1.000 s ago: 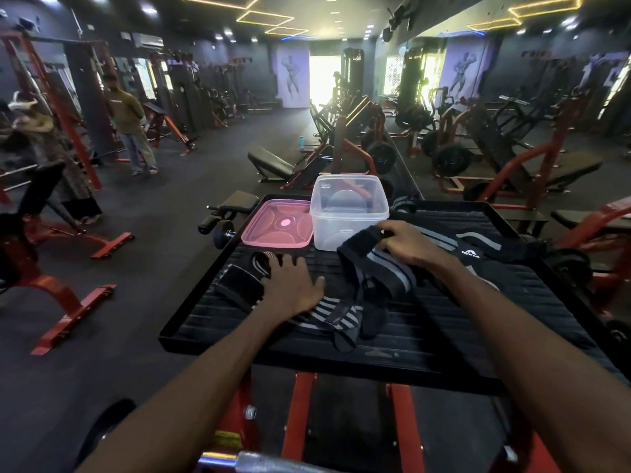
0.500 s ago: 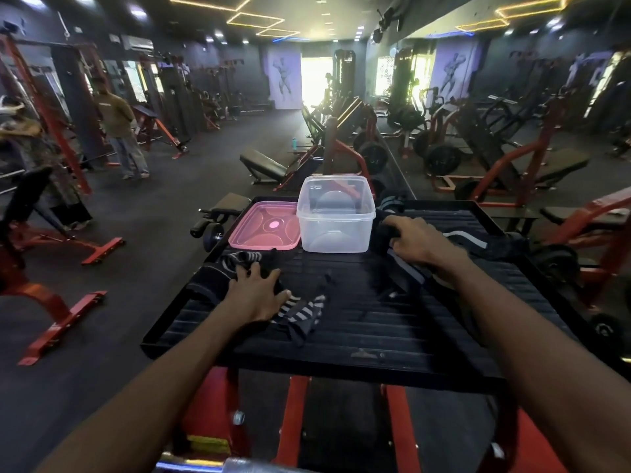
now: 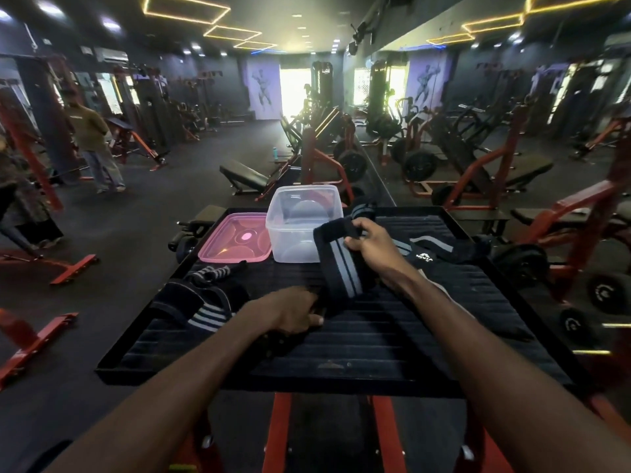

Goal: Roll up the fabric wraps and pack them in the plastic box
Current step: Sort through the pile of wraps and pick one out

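Holding one unrolled wrap [image 3: 341, 268], the right hand [image 3: 370, 242] gripped its top, the left hand [image 3: 293, 312] pinched its bottom; the plastic box [image 3: 300, 227] stood empty.

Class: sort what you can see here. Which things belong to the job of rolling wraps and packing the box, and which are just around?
Job: held wrap, in right hand and left hand; loose wraps; logo wrap; clear plastic box; pink lid.

Around: black platform; red gym machines; bystander.
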{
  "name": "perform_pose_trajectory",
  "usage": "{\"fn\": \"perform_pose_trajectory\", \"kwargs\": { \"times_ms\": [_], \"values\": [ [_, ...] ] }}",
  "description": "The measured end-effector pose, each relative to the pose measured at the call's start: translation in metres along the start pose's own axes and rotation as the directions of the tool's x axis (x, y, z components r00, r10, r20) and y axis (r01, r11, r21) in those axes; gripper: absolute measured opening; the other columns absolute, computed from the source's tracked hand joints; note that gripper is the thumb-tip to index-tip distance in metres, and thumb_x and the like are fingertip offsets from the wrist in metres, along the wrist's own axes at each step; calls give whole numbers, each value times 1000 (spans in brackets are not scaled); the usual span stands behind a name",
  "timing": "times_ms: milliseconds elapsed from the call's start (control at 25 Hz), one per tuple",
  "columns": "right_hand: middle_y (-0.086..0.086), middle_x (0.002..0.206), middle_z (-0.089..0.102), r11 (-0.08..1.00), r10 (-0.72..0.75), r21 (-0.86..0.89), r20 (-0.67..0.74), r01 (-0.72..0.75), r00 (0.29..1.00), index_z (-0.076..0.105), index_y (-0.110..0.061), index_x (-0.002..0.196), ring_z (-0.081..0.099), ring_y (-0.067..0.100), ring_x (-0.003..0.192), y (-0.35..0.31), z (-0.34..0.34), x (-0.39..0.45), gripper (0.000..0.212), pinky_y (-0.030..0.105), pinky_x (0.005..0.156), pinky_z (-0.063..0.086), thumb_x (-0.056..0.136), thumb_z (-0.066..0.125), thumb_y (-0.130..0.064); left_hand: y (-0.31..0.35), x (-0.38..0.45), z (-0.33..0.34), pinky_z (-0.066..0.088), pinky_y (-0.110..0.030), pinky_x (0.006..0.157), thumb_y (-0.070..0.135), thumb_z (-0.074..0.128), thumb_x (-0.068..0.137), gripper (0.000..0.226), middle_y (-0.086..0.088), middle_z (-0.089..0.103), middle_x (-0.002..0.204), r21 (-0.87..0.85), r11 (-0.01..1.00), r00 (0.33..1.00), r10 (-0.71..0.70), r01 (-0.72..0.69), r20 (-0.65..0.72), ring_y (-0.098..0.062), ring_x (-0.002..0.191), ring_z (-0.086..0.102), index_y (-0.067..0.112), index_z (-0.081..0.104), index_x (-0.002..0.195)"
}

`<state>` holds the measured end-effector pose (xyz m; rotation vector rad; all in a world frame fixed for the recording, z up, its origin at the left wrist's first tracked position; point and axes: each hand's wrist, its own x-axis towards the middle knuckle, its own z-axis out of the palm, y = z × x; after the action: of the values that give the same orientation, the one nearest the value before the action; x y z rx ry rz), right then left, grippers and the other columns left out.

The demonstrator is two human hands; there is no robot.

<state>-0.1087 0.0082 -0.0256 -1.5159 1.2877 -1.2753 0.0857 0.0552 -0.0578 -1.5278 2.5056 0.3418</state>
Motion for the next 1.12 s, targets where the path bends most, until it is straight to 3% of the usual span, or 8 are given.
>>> {"fn": "perform_pose_trajectory", "kwargs": {
  "times_ms": [120, 200, 280, 480, 640, 720, 920, 1120],
  "values": [
    [10, 93, 70, 964, 236, 114, 53, -240, 970, 58, -14, 108, 67, 24, 81, 13, 3, -5, 15, 40, 74, 59, 96, 56, -4, -6, -4, -21, 51, -32, 88, 41, 60, 92, 34, -10, 69, 114, 48, 992, 990, -119, 116, 79, -27, 106, 65, 13, 67, 112],
    [9, 81, 68, 941, 298, -205, 127, -269, 946, 56, -13, 103, 65, 21, 64, 22, -4, -8, 7, 34, 56, 58, 98, 52, -11, -7, -2, -35, 52, -32, 88, 38, 58, 92, 36, -11, 69, 116, 110, 977, 980, -189, 181, 67, -28, 106, 65, 13, 67, 115],
    [10, 71, 68, 904, 269, -374, 121, -207, 955, 61, -7, 94, 65, 20, 54, 22, -15, -7, 12, 30, 48, 56, 98, 50, -10, -6, 6, -43, 53, -36, 90, 40, 54, 93, 37, -13, 67, 116, 87, 971, 974, -224, 225, -24, -30, 104, 65, 12, 66, 114],
    [12, 62, 70, 921, 61, -368, -183, -126, 981, 70, -1, 77, 65, 21, 49, 14, -63, 22, 22, 32, 46, 54, 90, 53, -8, 8, 35, -42, 50, -35, 74, 54, 55, 90, 39, -11, 62, 99, -130, 960, 932, -272, 247, -239, -27, 85, 61, 14, 59, 91],
    [15, 66, 69, 949, 105, -259, -276, -180, 955, 64, -7, 62, 62, 25, 55, 32, -106, 56, 26, 41, 56, 52, 86, 54, -7, 25, 51, -35, 48, -33, 62, 38, 71, 88, 33, -11, 65, 97, -388, 896, 907, -330, 215, -261, -24, 74, 64, 11, 53, 92],
    [17, 74, 73, 920, 73, -347, -304, -182, 950, 67, -7, 63, 65, 23, 65, 43, -121, 64, 25, 40, 65, 52, 85, 55, -6, 30, 55, -33, 50, -34, 59, 32, 72, 88, 31, -13, 67, 97, -507, 838, 894, -368, 201, -254, -26, 73, 66, 9, 50, 93],
    [14, 97, 73, 742, 57, -628, -289, -235, 955, 73, -12, 84, 67, 32, 95, 69, -153, 82, 15, 36, 86, 53, 82, 58, -10, 56, 68, -32, 48, -43, 81, 23, 62, 89, 30, -16, 54, 116, -74, 960, 791, -266, 271, -551, -34, 105, 54, 10, 50, 113],
    [22, 126, 62, 608, 170, -763, -145, -220, 975, 52, -10, 123, 60, 40, 115, 82, -163, 102, 34, 48, 98, 50, 91, 54, -20, 87, 101, -48, 48, -46, 89, 23, 56, 90, 21, -15, 56, 113, -118, 992, 789, -103, 38, -605, -34, 108, 51, 8, 55, 105]
  ]
}}
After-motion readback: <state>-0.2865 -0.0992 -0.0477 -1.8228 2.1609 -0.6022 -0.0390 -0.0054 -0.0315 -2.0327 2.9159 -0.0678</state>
